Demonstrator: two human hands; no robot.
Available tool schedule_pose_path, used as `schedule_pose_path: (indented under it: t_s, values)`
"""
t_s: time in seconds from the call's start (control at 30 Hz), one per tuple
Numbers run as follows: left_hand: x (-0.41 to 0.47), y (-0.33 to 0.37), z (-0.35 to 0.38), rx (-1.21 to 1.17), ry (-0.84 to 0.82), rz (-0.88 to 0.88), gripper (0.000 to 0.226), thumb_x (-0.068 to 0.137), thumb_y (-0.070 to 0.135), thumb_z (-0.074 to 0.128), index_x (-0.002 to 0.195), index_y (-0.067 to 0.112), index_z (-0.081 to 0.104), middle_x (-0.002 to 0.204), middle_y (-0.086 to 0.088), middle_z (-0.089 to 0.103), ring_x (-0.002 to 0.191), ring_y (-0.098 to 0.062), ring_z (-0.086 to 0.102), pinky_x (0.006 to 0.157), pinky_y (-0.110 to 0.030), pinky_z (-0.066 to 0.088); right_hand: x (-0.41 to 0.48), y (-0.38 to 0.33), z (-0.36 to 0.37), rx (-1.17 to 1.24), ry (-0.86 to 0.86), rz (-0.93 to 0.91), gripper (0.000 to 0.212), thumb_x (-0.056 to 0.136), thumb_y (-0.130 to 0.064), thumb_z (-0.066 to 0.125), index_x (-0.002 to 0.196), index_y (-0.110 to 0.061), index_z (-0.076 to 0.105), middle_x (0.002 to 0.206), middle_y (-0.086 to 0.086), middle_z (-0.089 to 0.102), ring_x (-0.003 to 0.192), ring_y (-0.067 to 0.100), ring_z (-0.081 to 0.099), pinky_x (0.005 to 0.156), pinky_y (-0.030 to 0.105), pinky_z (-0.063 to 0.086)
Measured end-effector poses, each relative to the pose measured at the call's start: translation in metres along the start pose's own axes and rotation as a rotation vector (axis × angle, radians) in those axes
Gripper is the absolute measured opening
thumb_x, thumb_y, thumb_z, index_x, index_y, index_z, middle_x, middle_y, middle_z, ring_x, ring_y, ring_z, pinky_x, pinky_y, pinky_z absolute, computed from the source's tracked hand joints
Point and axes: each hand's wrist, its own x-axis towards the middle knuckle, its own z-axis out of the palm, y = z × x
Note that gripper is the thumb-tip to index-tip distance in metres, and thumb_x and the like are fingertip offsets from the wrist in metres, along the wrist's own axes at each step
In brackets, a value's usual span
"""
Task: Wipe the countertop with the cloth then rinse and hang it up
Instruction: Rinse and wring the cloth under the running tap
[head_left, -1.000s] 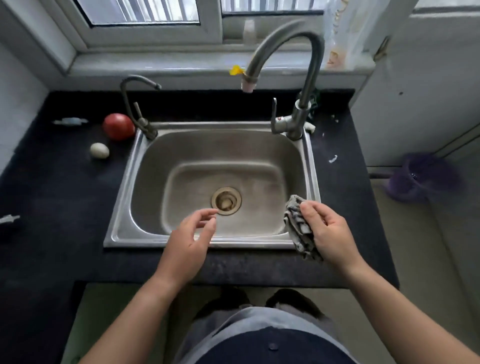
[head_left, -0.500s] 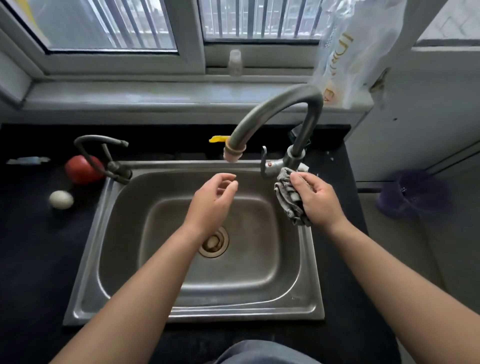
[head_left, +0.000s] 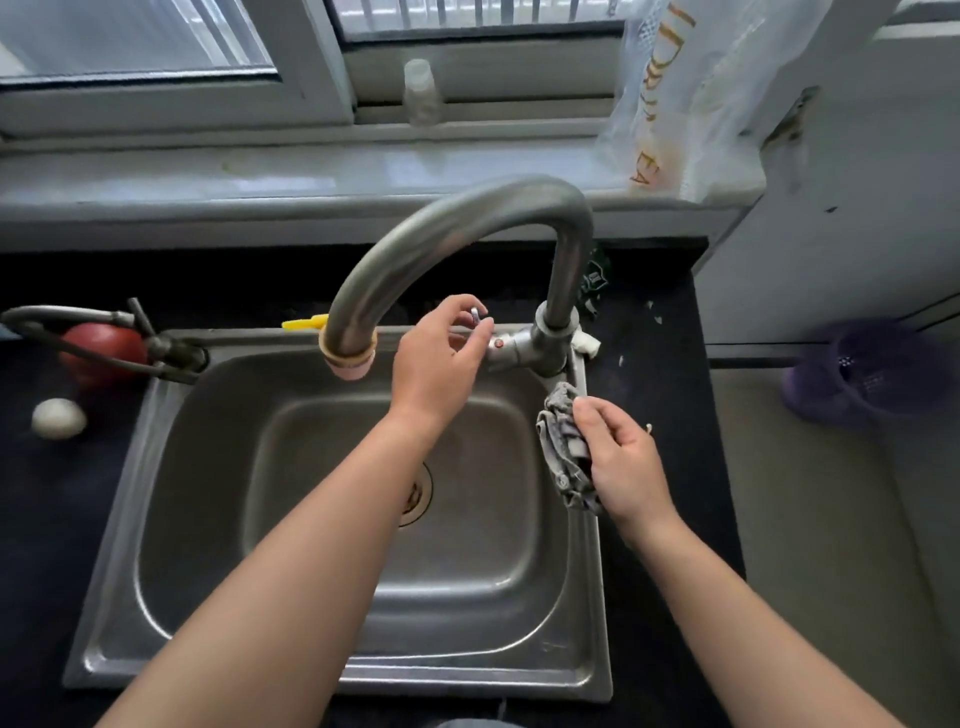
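Here, over a stainless steel sink (head_left: 332, 680) set in a black table (head_left: 52, 519), the left hand (head_left: 441, 353) pinches in its grip the small metal lever (head_left: 475, 313) of the tall curved grey tap (head_left: 467, 218), likely to start water, while the right hand (head_left: 621, 457) clutches the crumpled grey cloth (head_left: 563, 447) at the sink's right rim, ready for rinsing.

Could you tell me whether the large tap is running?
Off: no water falls from the pink nozzle of the tap into the sink; the left hand pinches the lever, the right hand holds the bunched cloth.
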Motion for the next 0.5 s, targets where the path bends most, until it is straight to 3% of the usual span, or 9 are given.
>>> schedule_pose_path:
  t_s: [0.13, 0.27, 0.5]
  values:
    - [-0.005, -0.006, -0.003, 0.001, 0.011, -0.004, 0.004, 0.086, 0.035, 0.060, 0.088, 0.038, 0.059, 0.082, 0.023, 0.064, 0.071, 0.008, 0.061, 0.069, -0.019, 0.049, 0.000, -0.001, 0.001, 0.021, -0.020, 0.001, 0.015, 0.092, -0.025, 0.056, 0.088, -0.023, 0.070, 0.082, -0.008, 0.072, 0.078, -0.003, 0.065, 0.067, 0.008, 0.046]
    - [-0.012, -0.009, -0.005, -0.017, 0.014, -0.014, 0.013, 0.084, 0.033, 0.059, 0.082, 0.046, 0.055, 0.081, 0.037, 0.059, 0.067, 0.007, 0.061, 0.063, -0.011, 0.044, -0.003, 0.000, 0.005, 0.018, -0.036, 0.005, 0.015, 0.092, -0.026, 0.056, 0.088, -0.024, 0.070, 0.080, -0.010, 0.073, 0.078, -0.002, 0.065, 0.068, 0.008, 0.046]
    - [-0.021, -0.018, -0.006, -0.079, 0.001, -0.018, 0.011, 0.085, 0.030, 0.061, 0.090, 0.039, 0.058, 0.086, 0.024, 0.062, 0.068, 0.004, 0.061, 0.068, -0.017, 0.048, -0.008, -0.002, 0.014, 0.004, -0.026, 0.001, 0.014, 0.091, -0.028, 0.056, 0.088, -0.025, 0.070, 0.083, -0.009, 0.073, 0.080, -0.001, 0.066, 0.070, 0.010, 0.048]
